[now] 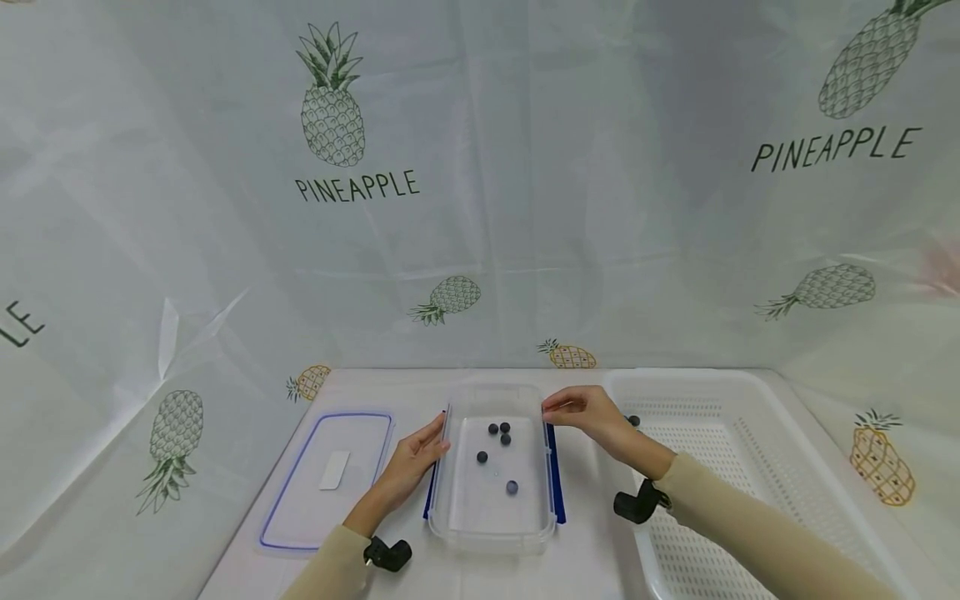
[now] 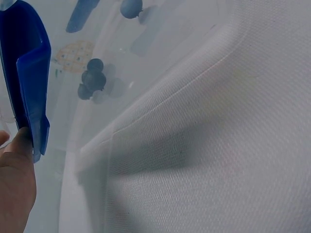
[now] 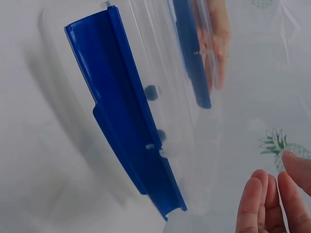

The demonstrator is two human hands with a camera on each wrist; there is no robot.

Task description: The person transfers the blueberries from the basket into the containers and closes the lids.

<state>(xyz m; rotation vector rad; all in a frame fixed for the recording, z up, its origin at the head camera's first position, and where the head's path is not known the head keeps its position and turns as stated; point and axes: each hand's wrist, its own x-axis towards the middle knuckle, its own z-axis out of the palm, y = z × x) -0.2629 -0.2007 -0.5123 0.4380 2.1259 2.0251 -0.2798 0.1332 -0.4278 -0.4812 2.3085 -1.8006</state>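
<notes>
A clear plastic food container (image 1: 491,533) stands between my hands, uncovered, with blue side latches (image 1: 557,475) hanging down. Several round, dark-blue berries (image 1: 512,487), which look like blueberries, lie on its floor. My left hand (image 1: 411,460) holds the container's left wall, thumb at the rim and fingers outside near the latch; the left wrist view shows a fingertip against the blue latch (image 2: 34,82). At the far right corner is my right hand (image 1: 581,410), its fingertips overlapping the rim in the head view. In the right wrist view its fingers (image 3: 250,204) are loosely extended, holding nothing visible.
Left of the container lies a clear lid (image 1: 300,500) with a blue seal and a white label. A large white perforated basket (image 1: 742,383) takes up the right side, with a dark berry (image 1: 633,421) near its left rim. A pineapple-print curtain (image 1: 525,208) hangs behind the table.
</notes>
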